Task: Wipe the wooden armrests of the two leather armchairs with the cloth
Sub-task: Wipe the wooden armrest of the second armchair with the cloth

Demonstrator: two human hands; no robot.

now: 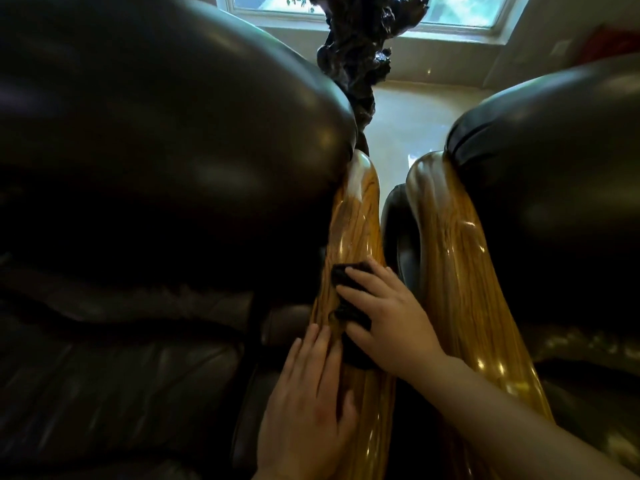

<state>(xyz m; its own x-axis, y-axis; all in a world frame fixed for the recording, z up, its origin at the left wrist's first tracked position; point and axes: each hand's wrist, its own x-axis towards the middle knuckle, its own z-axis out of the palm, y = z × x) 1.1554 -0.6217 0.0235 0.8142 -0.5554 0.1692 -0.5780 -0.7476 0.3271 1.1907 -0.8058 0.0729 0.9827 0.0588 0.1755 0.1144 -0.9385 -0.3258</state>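
Observation:
Two dark leather armchairs stand side by side, the left armchair and the right armchair. Each has a glossy wooden armrest facing the narrow gap: the left chair's armrest and the right chair's armrest. A dark cloth lies on the left chair's armrest under my right hand, whose fingers press down on it. My left hand rests flat on the same armrest just below the cloth, fingers together, holding nothing.
A dark gnarled wooden sculpture rises behind the gap between the chairs. A window is at the back wall above a pale floor. The gap between the armrests is tight.

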